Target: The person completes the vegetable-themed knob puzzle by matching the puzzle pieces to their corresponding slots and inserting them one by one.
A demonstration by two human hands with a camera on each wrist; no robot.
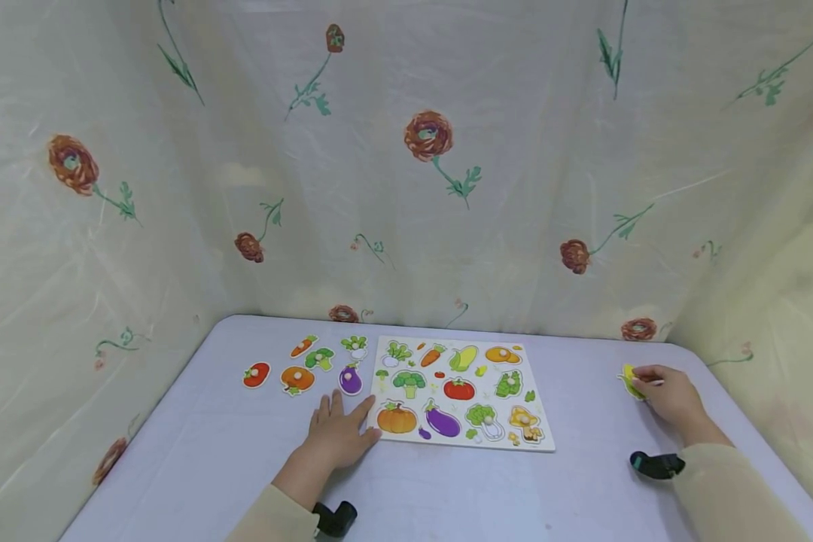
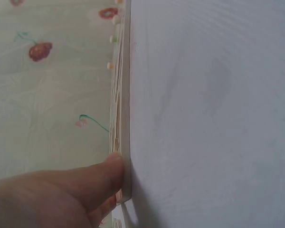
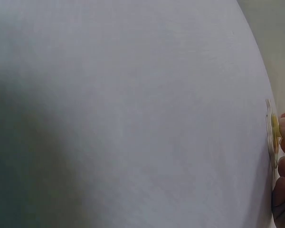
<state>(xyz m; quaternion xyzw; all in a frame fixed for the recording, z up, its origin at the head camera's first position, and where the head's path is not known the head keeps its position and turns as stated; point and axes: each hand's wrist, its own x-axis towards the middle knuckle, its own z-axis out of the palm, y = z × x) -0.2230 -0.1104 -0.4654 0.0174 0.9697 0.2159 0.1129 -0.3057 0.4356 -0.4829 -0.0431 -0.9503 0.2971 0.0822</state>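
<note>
Pinch: right hand (image 1: pixel 674 395) grasps a flat yellow cut-out piece with a pale edge (image 1: pixel 629 376) between thumb and fingers
Yellow piece: right of the frame, near the right edge of the pale lilac-white cloth-covered table (image 1: pixel 583 421); whether it touches the cloth is not clear
Left hand (image 1: pixel 335 436): lower centre-left, grasping nothing, fingers spread, its thumb touching the lower-left corner of the white rectangular puzzle board printed with vegetables (image 1: pixel 450 442)
Board: flat, just below the frame's middle, well apart from the yellow piece
Loose pieces: left of the board lie a red tomato piece (image 1: pixel 257 374), orange carrot piece (image 1: pixel 303 345), green broccoli piece (image 1: pixel 321 359), round orange pumpkin piece (image 1: pixel 297 380), purple eggplant piece (image 1: pixel 350 380) and green-and-white radish piece (image 1: pixel 355 346)
Slip risk: the yellow piece could twist or drop, as the pinch looks small; being near the table's edge, it might fall off
Nudge risk: a sideways push of the left hand could skew the board or knock the eggplant piece just beyond its fingertips
</note>
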